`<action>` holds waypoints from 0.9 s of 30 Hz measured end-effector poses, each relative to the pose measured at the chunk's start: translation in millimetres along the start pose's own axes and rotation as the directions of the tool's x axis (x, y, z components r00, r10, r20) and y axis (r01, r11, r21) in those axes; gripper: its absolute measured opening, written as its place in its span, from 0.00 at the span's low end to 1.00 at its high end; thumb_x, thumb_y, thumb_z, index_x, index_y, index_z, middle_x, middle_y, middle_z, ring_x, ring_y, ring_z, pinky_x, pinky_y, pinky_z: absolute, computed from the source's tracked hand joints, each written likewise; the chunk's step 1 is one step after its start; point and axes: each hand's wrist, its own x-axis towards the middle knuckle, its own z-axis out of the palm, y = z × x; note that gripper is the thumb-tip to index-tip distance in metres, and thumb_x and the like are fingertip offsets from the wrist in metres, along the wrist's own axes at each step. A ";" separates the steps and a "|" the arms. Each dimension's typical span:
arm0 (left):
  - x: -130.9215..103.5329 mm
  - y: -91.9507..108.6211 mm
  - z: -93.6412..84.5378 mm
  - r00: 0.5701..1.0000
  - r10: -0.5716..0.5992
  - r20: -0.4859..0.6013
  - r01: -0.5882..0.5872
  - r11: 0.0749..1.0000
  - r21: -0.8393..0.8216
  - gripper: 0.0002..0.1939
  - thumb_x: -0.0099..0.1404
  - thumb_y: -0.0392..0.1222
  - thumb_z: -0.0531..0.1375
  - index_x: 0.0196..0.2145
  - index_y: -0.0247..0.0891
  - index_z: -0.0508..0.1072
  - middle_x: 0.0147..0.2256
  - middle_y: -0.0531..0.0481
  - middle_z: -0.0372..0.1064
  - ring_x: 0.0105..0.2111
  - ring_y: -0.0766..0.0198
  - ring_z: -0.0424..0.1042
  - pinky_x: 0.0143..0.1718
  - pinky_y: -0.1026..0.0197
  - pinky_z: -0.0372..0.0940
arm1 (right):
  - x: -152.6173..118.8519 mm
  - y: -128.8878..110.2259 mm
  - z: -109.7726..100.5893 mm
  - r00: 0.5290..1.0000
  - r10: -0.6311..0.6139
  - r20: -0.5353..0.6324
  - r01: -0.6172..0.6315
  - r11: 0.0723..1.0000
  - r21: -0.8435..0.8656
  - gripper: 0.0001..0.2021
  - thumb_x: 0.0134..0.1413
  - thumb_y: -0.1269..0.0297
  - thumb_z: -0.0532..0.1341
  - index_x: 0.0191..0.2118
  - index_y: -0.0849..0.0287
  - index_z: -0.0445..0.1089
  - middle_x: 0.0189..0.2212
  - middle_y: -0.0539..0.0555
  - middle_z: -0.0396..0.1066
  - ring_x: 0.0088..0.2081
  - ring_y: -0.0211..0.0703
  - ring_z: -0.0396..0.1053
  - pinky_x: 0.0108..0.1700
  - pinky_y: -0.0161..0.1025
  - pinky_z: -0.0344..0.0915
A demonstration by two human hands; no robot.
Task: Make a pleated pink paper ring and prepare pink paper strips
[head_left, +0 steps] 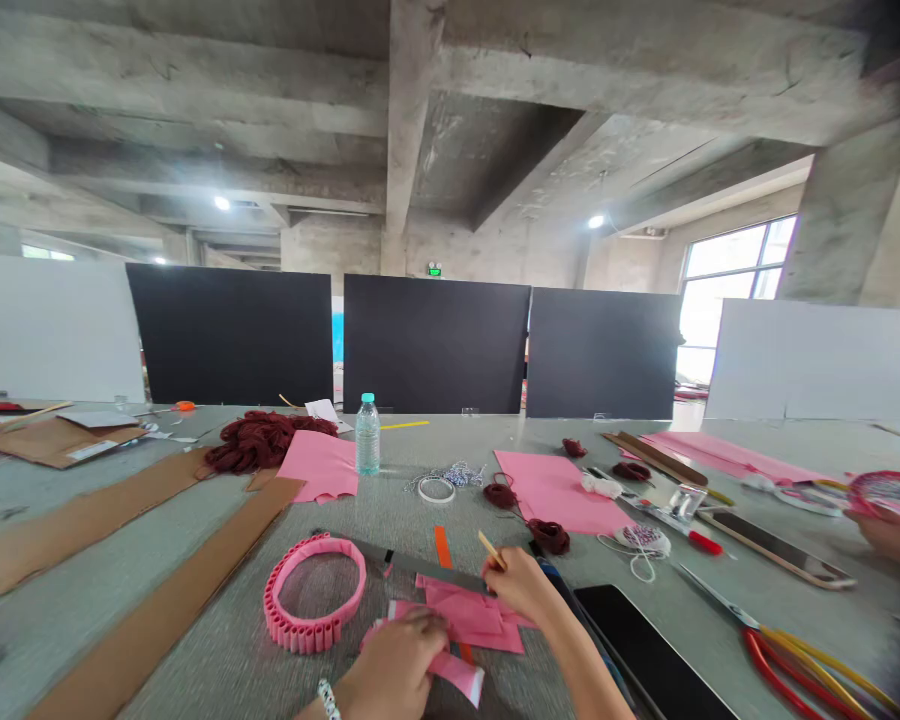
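Observation:
My left hand (401,655), with a patterned band at its wrist, rests with bent fingers on a pink strip (461,677) that has a pale end. Over the pink pieces (472,612), my right hand (521,585) is closed round a thin wooden stick (487,546) that points up and left. A long grey ruler-like strip (427,570) runs under the right fingers. An orange strip (442,546) lies partly beneath the pink pieces. Left of my hands is a pink ring (315,592) edged with rolled loops.
Cardboard strips (165,600) lie left. A water bottle (367,435) stands behind. Pink sheets (559,492), dark yarn (549,536), a black phone-like slab (645,650) and red-yellow scissors (780,650) are right. Another person's hand (892,538) holds a pink ring at far right.

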 end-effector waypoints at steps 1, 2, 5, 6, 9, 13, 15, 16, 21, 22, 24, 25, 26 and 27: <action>-0.2 -1.8 1.9 1.000 0.014 -0.019 -0.014 1.000 -0.015 0.21 0.46 0.28 0.50 0.39 0.38 0.65 0.44 0.48 0.65 0.46 0.62 0.61 0.47 0.62 0.55 | -2.1 -0.1 1.1 1.000 0.002 0.011 -0.002 1.000 -0.013 0.09 0.40 0.74 0.52 0.21 0.62 0.68 0.20 0.55 0.72 0.26 0.41 0.69 0.25 0.31 0.55; -0.5 -3.6 3.9 0.999 0.020 -0.046 -0.021 1.000 -0.019 0.21 0.46 0.27 0.50 0.39 0.38 0.66 0.43 0.48 0.65 0.45 0.62 0.61 0.47 0.62 0.55 | -4.0 -0.1 2.3 1.000 0.007 0.011 -0.007 1.000 -0.031 0.08 0.39 0.75 0.53 0.19 0.62 0.68 0.20 0.56 0.72 0.25 0.42 0.69 0.24 0.31 0.54; -1.5 -8.0 9.0 0.996 0.007 -0.094 -0.009 1.000 -0.022 0.21 0.45 0.27 0.50 0.38 0.39 0.67 0.44 0.49 0.65 0.45 0.62 0.61 0.46 0.63 0.56 | -7.4 -1.1 3.6 0.999 0.017 -0.037 -0.020 0.997 -0.078 0.08 0.41 0.74 0.52 0.20 0.62 0.68 0.23 0.59 0.72 0.27 0.45 0.69 0.25 0.33 0.52; -2.0 -9.0 10.0 0.994 0.000 -0.105 -0.003 1.000 -0.024 0.21 0.45 0.27 0.49 0.38 0.40 0.67 0.45 0.50 0.65 0.45 0.63 0.61 0.46 0.62 0.57 | -7.6 -1.7 3.0 0.999 0.016 -0.052 -0.020 0.996 -0.085 0.09 0.42 0.74 0.51 0.21 0.62 0.68 0.24 0.60 0.72 0.28 0.44 0.69 0.25 0.33 0.52; -3.5 -9.9 10.5 0.993 -0.001 -0.122 -0.002 1.000 -0.023 0.21 0.46 0.26 0.49 0.38 0.41 0.67 0.46 0.51 0.63 0.45 0.63 0.61 0.46 0.61 0.57 | -7.1 -4.0 -0.5 0.997 0.014 -0.072 -0.021 0.996 -0.091 0.10 0.44 0.73 0.50 0.21 0.62 0.67 0.23 0.59 0.72 0.27 0.43 0.68 0.25 0.33 0.51; -4.5 -8.2 8.4 0.991 0.017 -0.136 -0.023 0.999 -0.037 0.22 0.45 0.25 0.49 0.37 0.42 0.68 0.48 0.51 0.62 0.48 0.63 0.59 0.47 0.61 0.55 | -7.4 -6.1 -3.0 0.997 0.016 -0.070 -0.023 0.995 -0.093 0.11 0.44 0.73 0.49 0.21 0.61 0.67 0.23 0.58 0.72 0.27 0.43 0.68 0.26 0.34 0.51; -4.7 -7.4 7.6 0.990 0.018 -0.143 -0.025 0.998 -0.051 0.23 0.44 0.25 0.49 0.37 0.41 0.68 0.48 0.51 0.62 0.48 0.64 0.59 0.48 0.62 0.54 | -8.2 -5.6 -2.0 0.998 0.011 -0.068 -0.018 0.996 -0.092 0.09 0.43 0.72 0.51 0.23 0.61 0.68 0.25 0.58 0.72 0.30 0.44 0.68 0.27 0.34 0.52; -4.8 -7.3 7.3 0.990 0.017 -0.141 -0.025 0.998 -0.057 0.23 0.44 0.24 0.49 0.37 0.41 0.68 0.47 0.51 0.62 0.47 0.64 0.59 0.47 0.62 0.54 | -8.8 -4.8 -0.9 0.998 0.009 -0.065 -0.015 0.996 -0.090 0.08 0.41 0.73 0.52 0.23 0.61 0.68 0.26 0.58 0.72 0.31 0.45 0.68 0.28 0.34 0.53; -6.3 -6.8 5.2 0.994 0.018 -0.109 -0.027 0.996 -0.085 0.25 0.43 0.23 0.48 0.38 0.41 0.67 0.47 0.51 0.62 0.48 0.63 0.59 0.48 0.61 0.54 | -11.0 -0.6 5.1 0.999 0.008 -0.044 -0.011 0.998 -0.057 0.06 0.33 0.75 0.56 0.22 0.61 0.69 0.26 0.58 0.71 0.32 0.47 0.68 0.29 0.34 0.54; -6.8 -6.0 4.1 0.994 0.015 -0.110 -0.025 0.995 -0.094 0.25 0.43 0.23 0.48 0.38 0.41 0.67 0.48 0.51 0.61 0.48 0.62 0.58 0.48 0.60 0.53 | -11.0 -0.7 5.5 0.999 0.008 -0.050 -0.010 0.999 -0.042 0.06 0.34 0.75 0.56 0.22 0.61 0.69 0.26 0.58 0.71 0.31 0.46 0.68 0.29 0.34 0.54; -7.7 -3.0 0.4 0.990 0.016 -0.138 -0.035 0.989 -0.141 0.25 0.43 0.23 0.48 0.37 0.41 0.67 0.48 0.51 0.60 0.50 0.61 0.56 0.50 0.59 0.51 | -10.5 -2.3 4.7 0.997 0.003 -0.072 -0.003 1.000 -0.001 0.06 0.37 0.74 0.54 0.21 0.61 0.68 0.25 0.57 0.70 0.30 0.45 0.67 0.29 0.34 0.54; -8.0 -0.8 -2.0 0.986 0.018 -0.166 -0.050 0.981 -0.188 0.24 0.44 0.23 0.48 0.37 0.42 0.67 0.48 0.50 0.60 0.50 0.61 0.56 0.50 0.59 0.50 | -10.0 -3.9 3.6 0.996 0.000 -0.085 0.002 1.000 0.026 0.06 0.39 0.73 0.53 0.21 0.62 0.67 0.24 0.57 0.70 0.29 0.45 0.67 0.30 0.35 0.54; -8.1 1.7 -4.6 0.977 0.008 -0.213 -0.065 0.964 -0.259 0.23 0.45 0.24 0.48 0.37 0.42 0.67 0.46 0.50 0.61 0.49 0.60 0.56 0.49 0.59 0.49 | -9.4 -6.0 2.1 0.995 -0.005 -0.095 0.010 0.998 0.058 0.07 0.41 0.72 0.52 0.21 0.62 0.67 0.23 0.57 0.69 0.28 0.44 0.67 0.30 0.35 0.54; -7.9 4.0 -7.3 0.960 -0.031 -0.279 -0.074 0.930 -0.360 0.20 0.48 0.25 0.48 0.36 0.41 0.67 0.44 0.49 0.62 0.47 0.60 0.58 0.48 0.59 0.50 | -8.9 -8.7 0.4 0.995 -0.011 -0.102 0.020 0.995 0.095 0.08 0.43 0.72 0.52 0.22 0.62 0.67 0.22 0.56 0.69 0.27 0.43 0.66 0.29 0.35 0.55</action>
